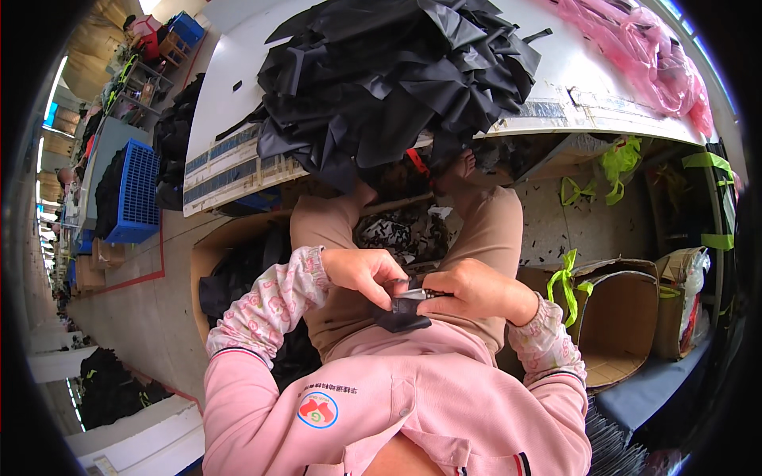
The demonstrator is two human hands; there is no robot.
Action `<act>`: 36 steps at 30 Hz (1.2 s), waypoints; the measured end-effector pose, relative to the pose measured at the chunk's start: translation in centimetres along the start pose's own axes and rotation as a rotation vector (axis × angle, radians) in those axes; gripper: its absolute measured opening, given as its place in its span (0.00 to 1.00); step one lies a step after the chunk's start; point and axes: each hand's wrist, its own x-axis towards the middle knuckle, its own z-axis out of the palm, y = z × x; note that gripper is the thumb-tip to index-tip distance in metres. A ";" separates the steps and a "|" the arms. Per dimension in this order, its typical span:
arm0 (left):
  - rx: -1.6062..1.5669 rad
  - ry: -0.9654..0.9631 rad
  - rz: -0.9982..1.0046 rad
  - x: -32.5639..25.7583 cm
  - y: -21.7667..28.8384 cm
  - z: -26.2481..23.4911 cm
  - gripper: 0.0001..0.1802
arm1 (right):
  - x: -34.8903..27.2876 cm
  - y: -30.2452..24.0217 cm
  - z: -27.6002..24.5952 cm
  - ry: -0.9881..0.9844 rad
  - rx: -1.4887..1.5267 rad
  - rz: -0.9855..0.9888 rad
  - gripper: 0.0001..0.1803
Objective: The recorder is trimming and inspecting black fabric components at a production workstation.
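Observation:
Just above my lap, my left hand (361,272) is closed, thumb and fingers pinching a small black fabric piece (402,319) that hangs down. My right hand (478,291) wraps round small scissors (414,294), whose silver blades point left against the fabric's upper part. The two hands are close together, almost meeting at the cloth. Part of the scissors is hidden in the right palm. Ahead of my knees, a large heap of black fabric pieces (389,95) lies on the white table (226,99) and drapes over its near edge.
A pink plastic bag (655,59) lies at the table's far right. On my right stands an open cardboard box (619,325) with a bright green strip (563,285) beside it. A cardboard box with black cloth (208,246) is by my left leg. Farther left is a blue crate (136,194).

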 end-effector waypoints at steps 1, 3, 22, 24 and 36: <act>-0.059 0.085 0.027 -0.2 -0.1 0.2 0.06 | -0.1 0.1 -0.1 0.054 -0.001 0.047 0.20; -0.114 0.169 0.053 -0.2 -0.5 0.6 0.07 | -0.3 0.0 -0.2 0.113 -0.004 0.095 0.22; 0.038 0.849 0.553 0.7 -1.0 3.2 0.05 | 0.7 -1.3 1.8 0.448 -0.010 0.334 0.23; 0.033 0.851 0.551 0.8 -1.3 3.1 0.05 | 0.7 -1.4 1.8 0.448 -0.014 0.337 0.22; 0.086 0.885 0.526 0.9 -1.2 3.4 0.05 | 0.7 -1.2 2.2 0.511 -0.197 0.245 0.20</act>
